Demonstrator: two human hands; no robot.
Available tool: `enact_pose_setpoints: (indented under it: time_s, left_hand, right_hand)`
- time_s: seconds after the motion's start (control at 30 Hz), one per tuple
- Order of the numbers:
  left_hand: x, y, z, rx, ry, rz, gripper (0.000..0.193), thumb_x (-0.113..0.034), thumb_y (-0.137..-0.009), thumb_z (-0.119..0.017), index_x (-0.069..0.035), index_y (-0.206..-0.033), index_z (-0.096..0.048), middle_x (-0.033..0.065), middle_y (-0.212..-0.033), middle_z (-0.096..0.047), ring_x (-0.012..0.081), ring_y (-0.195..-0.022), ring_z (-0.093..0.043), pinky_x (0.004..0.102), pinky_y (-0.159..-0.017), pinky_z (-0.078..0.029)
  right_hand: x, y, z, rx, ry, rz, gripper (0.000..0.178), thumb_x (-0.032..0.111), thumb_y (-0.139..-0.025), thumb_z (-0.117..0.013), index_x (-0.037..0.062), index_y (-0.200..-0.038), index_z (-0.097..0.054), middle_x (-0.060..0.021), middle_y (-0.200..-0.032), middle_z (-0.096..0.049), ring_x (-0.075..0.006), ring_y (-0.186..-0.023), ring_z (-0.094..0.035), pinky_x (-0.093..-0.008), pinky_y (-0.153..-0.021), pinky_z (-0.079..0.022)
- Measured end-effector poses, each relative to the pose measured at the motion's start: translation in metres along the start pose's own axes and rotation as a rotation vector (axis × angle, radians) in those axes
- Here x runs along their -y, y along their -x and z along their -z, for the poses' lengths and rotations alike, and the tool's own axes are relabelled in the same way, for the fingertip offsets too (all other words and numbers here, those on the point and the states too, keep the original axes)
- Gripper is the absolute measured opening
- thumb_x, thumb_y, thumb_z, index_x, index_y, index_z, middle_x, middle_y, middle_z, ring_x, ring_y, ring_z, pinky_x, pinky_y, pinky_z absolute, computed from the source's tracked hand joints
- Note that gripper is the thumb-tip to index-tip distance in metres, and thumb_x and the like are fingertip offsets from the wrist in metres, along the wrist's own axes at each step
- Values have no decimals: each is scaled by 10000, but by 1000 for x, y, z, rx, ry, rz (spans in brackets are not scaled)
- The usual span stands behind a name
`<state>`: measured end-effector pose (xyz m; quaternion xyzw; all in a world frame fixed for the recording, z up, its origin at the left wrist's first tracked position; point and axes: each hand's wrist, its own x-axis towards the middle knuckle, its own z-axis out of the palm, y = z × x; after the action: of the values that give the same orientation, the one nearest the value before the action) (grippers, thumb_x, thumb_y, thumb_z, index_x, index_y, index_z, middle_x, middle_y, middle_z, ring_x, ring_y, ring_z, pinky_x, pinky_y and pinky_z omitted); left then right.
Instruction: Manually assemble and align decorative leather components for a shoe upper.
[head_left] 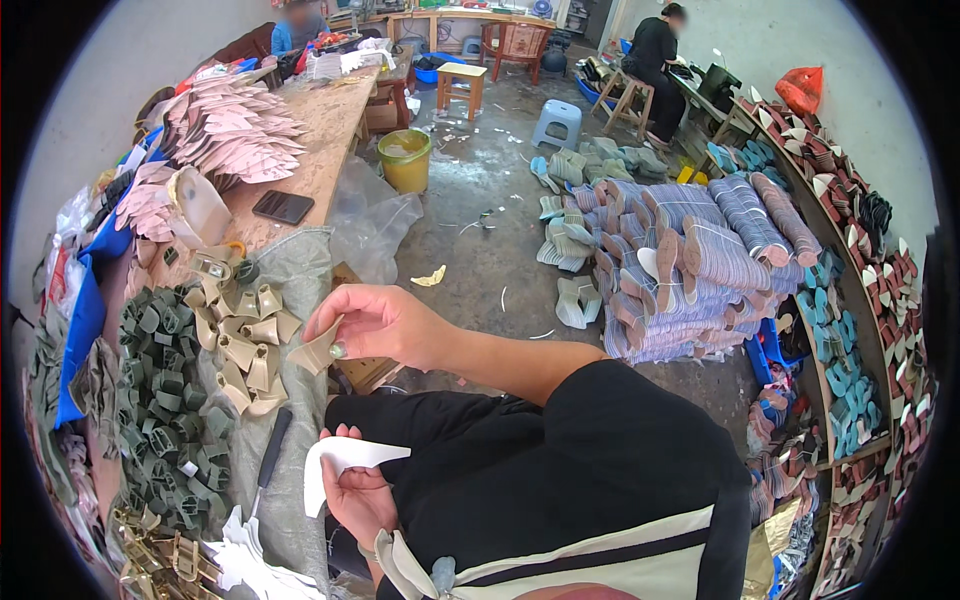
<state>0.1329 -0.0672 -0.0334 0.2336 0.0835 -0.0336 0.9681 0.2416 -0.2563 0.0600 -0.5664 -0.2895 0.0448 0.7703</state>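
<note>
My right hand (375, 322) pinches a beige shoe heel (318, 350) between thumb and fingers, above the edge of the cloth-covered bench. Lower down, in front of my black shirt, my left hand (358, 495) grips a thin white curved sheet piece (335, 462), its pointed end toward the right. Beside my right hand lies a group of similar beige heels (250, 340). Farther left is a heap of dark green heels (165, 410). A black-handled tool (270, 450) rests on the cloth, close to a pile of white cut pieces (248, 560).
Pink cut pieces (235, 125) and a phone (283, 207) lie on the wooden table (340, 100). A yellow bucket (405, 162) stands on the floor. Stacked striped soles (680, 260) and a shelf (858, 455) of shoe parts occupy the right. Two people sit working farther back.
</note>
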Motion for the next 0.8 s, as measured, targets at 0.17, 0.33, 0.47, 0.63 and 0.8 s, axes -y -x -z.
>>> enact_pose_setpoints:
  time_s: [0.17,0.33,0.47,0.63,0.8]
  left_hand:
    - [0,1,-2,-2,8,3,404,-179,-976,-379,6,-1335,-350,191,-1278,-490,282,-1164,-512,382,-927,-493]
    - [1,1,-2,6,4,-4,418,-199,-976,-377,5,-1339,-338,211,-1259,-495,303,-1165,-508,379,-935,-482]
    - [2,0,-3,3,-6,0,417,-201,-975,-382,1,-1338,-342,208,-1256,-499,299,-1160,-512,374,-932,-484]
    - [4,1,-5,-4,-23,-5,416,-203,-973,-386,-2,-1335,-346,205,-1250,-506,293,-1151,-518,369,-926,-487]
    - [4,1,-5,0,-14,-2,412,-203,-973,-389,0,-1330,-353,204,-1245,-508,289,-1142,-526,364,-923,-490]
  right_hand:
    - [0,2,0,0,-8,6,259,-4,-809,-595,33,-1065,-578,-34,-1099,-597,-99,-1012,-533,-246,-867,-402]
    - [-1,3,1,-13,-16,12,260,-8,-808,-595,30,-1065,-581,-31,-1094,-597,-97,-1012,-532,-245,-866,-402]
    - [2,4,1,-13,8,6,255,-13,-807,-595,26,-1059,-587,-30,-1086,-597,-98,-1014,-532,-246,-867,-402]
    - [2,6,1,-15,4,5,254,-9,-808,-601,24,-1059,-589,-33,-1087,-596,-102,-1017,-533,-248,-869,-403]
    - [2,6,2,-10,26,4,260,-10,-808,-605,24,-1065,-587,-36,-1091,-593,-109,-1013,-537,-252,-880,-403]
